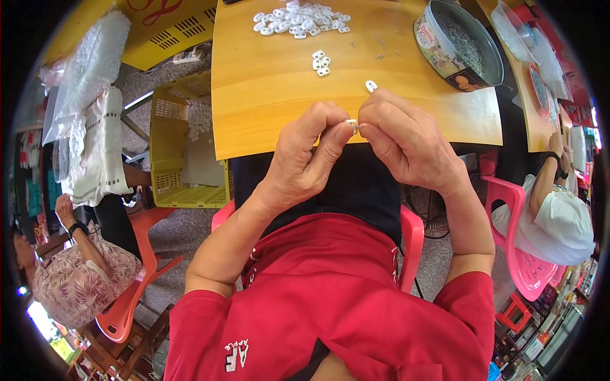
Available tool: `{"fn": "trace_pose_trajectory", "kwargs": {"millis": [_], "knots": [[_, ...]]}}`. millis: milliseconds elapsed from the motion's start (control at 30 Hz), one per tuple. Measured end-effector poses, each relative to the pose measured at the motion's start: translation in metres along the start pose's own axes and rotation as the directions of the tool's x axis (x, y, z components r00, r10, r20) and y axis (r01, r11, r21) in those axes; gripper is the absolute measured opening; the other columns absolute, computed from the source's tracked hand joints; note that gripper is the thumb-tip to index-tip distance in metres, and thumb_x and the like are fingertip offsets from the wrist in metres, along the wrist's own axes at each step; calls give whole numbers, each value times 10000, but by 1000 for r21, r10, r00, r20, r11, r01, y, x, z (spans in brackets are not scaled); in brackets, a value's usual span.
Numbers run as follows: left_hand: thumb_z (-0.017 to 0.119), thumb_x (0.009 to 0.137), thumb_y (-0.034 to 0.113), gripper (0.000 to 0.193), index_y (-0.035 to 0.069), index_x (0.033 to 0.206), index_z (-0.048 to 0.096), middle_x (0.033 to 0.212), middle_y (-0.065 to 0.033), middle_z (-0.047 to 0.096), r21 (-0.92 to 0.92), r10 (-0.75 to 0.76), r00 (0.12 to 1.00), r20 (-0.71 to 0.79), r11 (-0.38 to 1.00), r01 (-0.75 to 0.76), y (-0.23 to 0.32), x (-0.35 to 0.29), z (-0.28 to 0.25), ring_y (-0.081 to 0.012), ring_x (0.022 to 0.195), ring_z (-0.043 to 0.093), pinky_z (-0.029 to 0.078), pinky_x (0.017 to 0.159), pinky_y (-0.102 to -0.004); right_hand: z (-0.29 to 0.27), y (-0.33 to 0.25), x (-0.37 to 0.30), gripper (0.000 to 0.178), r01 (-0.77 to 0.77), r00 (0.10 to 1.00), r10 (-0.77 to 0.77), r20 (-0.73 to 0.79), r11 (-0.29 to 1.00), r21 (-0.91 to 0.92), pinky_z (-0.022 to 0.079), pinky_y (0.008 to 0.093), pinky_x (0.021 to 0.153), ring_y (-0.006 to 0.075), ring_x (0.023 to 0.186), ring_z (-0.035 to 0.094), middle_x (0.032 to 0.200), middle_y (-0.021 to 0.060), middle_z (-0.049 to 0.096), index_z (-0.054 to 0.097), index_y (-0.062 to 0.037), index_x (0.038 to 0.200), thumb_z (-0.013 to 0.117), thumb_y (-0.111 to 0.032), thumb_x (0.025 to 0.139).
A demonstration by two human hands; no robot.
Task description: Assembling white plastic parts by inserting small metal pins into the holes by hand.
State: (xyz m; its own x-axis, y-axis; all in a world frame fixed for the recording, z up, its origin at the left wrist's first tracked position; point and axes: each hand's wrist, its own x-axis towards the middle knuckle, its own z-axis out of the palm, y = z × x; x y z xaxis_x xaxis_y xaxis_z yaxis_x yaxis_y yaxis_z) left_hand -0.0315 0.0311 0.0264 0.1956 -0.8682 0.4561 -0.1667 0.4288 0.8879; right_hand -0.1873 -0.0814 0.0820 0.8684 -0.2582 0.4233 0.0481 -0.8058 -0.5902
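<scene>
My left hand (305, 152) pinches a small white plastic piece (351, 121) between thumb and forefinger, just over the table's near edge. Close against it, my right hand (410, 141) is also closed, thumb to forefinger; whatever it grips is too small or hidden to name. Just beyond the right knuckles lies a single white two-holed plastic piece (371, 86). Several more such pieces (321, 63) form a little cluster farther off on the table (267, 95). At the far side sits a large heap of white plastic pieces (300, 20).
A round tin (424, 47) of tiny metal parts stands at the far right, with a few thin grey slivers (380, 43) beside it. A yellow crate (168, 127) is left of the table. Other people sit left, in a patterned top (82, 279), and right, in white (565, 222).
</scene>
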Motion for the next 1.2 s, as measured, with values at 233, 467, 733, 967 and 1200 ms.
{"fn": "trace_pose_trajectory", "kwargs": {"millis": [233,467,733,967,1200], "knots": [[584,953,10,50,14,949,535,728,-90,464,115,122,992,-6,986,-121,-8,0,3,-204,598,440,377,551,-297,6,-2,-6,50,-93,995,94,-18,994,58,449,383,610,321,700,558,782,137,523,549,1,900,585,-30,916],[554,973,-1,36,16,945,541,741,-50,503,50,-114,994,1,992,114,-25,-33,-11,-136,628,467,392,573,-274,25,8,-12,171,-363,929,300,218,856,369,488,309,567,187,605,594,790,92,587,582,9,952,559,-157,983],[612,968,59,104,-5,1048,629,935,-73,646,-422,-296,953,-67,874,242,-20,-26,-24,-121,777,611,520,689,-246,-6,59,-16,209,-522,822,511,-253,853,26,482,301,606,155,669,611,806,56,631,670,10,960,667,-195,920],[641,953,73,126,-10,1047,631,926,-91,671,-556,-437,885,-158,780,286,-13,-21,-23,-130,800,630,537,676,-262,13,70,-14,249,-439,898,396,-191,833,-337,490,349,658,219,698,617,864,121,656,667,2,953,707,-229,873],[640,952,75,131,4,1059,614,944,-86,667,-638,-498,855,-147,708,303,-7,-8,-12,-127,810,631,536,683,-262,21,54,-12,190,-525,826,528,-199,848,70,477,272,616,131,676,593,829,54,653,648,2,1015,705,-134,896]]}}
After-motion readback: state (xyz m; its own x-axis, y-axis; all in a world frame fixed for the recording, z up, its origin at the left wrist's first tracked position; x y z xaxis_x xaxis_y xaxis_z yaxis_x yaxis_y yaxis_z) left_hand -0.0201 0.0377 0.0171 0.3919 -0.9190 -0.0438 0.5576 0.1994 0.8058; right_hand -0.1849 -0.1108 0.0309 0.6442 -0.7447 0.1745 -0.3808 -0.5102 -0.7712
